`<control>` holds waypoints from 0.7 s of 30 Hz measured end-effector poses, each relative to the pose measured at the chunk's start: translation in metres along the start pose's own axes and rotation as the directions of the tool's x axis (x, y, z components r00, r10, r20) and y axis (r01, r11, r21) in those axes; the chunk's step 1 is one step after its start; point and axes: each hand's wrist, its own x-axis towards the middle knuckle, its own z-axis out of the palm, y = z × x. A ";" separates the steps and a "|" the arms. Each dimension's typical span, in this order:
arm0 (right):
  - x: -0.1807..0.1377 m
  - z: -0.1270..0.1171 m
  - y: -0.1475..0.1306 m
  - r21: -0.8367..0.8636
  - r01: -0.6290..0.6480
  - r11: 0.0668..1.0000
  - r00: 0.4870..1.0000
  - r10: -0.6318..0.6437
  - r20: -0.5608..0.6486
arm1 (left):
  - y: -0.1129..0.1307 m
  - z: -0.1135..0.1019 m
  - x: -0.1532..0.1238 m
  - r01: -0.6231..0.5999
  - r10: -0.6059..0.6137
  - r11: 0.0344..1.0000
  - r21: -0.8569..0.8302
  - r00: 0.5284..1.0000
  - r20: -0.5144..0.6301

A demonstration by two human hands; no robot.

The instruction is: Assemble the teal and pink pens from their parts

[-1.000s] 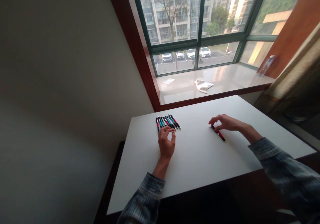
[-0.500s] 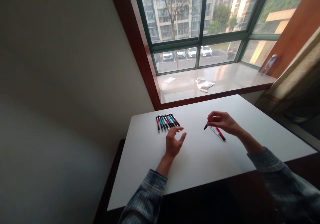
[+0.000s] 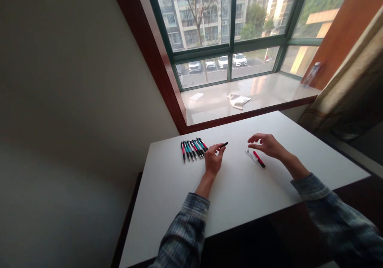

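My left hand is closed, with a short black pen part pinched between thumb and fingertips. Just left of it lies a row of several click pens in red, teal and white, side by side. My right hand hovers with thumb and fingers apart and nothing visible between them. Below its fingers, a red pen barrel with a black end rests on the table beside a thin pale refill. Some tiny parts near the refill's upper end are too small to name.
The white table slants toward the window sill, which bears a crumpled white cloth or paper and a flat white sheet. A clear bottle stands at the sill's right end. A wall rises at left, a curtain hangs at right.
The short black pen part has passed from my right hand to my left, which has closed on it. My right hand has opened. The whole view has shifted slightly.
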 end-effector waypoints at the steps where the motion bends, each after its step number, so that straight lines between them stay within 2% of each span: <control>1: -0.001 -0.001 0.006 -0.054 -0.015 0.998 0.999 0.016 0.030 | -0.002 0.000 0.002 -0.020 0.019 1.000 0.013 1.000 0.001; 6: 0.005 0.007 0.009 -0.188 -0.042 0.981 0.989 0.068 0.132 | -0.002 -0.002 0.006 -0.069 0.067 0.996 0.051 0.997 0.042; 8: 0.014 0.008 0.003 -0.163 -0.049 0.985 0.993 0.066 0.098 | -0.002 -0.005 0.006 -0.051 0.050 0.997 0.062 0.999 0.022; 11: 0.033 0.011 -0.010 0.109 -0.045 0.993 0.998 0.049 -0.028 | -0.002 -0.011 0.007 -0.029 0.030 0.997 0.075 0.999 -0.017; 13: 0.044 0.023 -0.021 0.361 -0.023 0.932 0.998 0.045 -0.053 | -0.002 -0.015 0.010 -0.040 0.043 0.996 0.081 0.999 -0.029; 15: 0.051 0.042 -0.030 0.525 -0.016 0.851 0.999 0.037 -0.030 | -0.002 -0.018 0.012 -0.058 0.061 0.995 0.085 0.998 -0.034; 18: 0.053 0.071 -0.036 0.604 -0.044 0.796 0.998 0.064 -0.011 | -0.003 -0.020 0.017 -0.067 0.071 0.995 0.078 0.996 -0.055; 21: 0.050 0.086 -0.033 0.614 -0.070 0.786 0.996 0.086 0.004 | -0.004 -0.020 0.019 -0.067 0.073 0.995 0.077 0.995 -0.071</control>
